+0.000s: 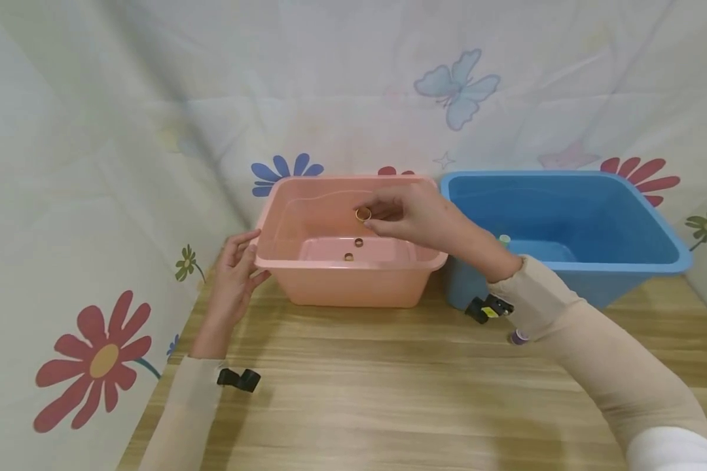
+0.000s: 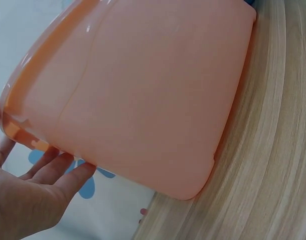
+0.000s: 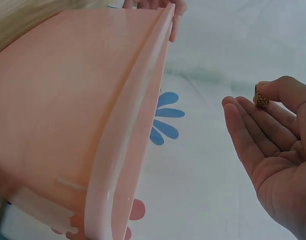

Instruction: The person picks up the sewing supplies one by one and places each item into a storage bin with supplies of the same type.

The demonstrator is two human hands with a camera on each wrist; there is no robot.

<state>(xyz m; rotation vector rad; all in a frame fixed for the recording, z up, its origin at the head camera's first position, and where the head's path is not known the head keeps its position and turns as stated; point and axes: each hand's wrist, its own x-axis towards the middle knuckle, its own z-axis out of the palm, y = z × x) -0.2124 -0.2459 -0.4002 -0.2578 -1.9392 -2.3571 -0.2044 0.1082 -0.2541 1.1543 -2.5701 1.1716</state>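
Between thumb and fingertips my right hand [image 1: 418,210] pinches a gold ring [image 1: 362,214] above the pink basin [image 1: 353,288]. In the right wrist view the same ring [image 3: 262,97] shows a studded, textured band. Two more rings lie on the basin's floor, a nearer ring [image 1: 349,257] and a farther ring [image 1: 359,243]. My left hand [image 1: 231,275] grips the basin's left rim, thumb on the near side. Its fingers [image 2: 75,177] touch the outer wall under the rim in the left wrist view.
A blue basin [image 1: 565,267] stands to the right of the pink one. Partly behind my right forearm are a pale green spool-like piece [image 1: 504,241] and a small purple spool-like object [image 1: 518,337] on the wooden table [image 1: 353,392]. A patterned curtain [image 1: 353,78] hangs behind.
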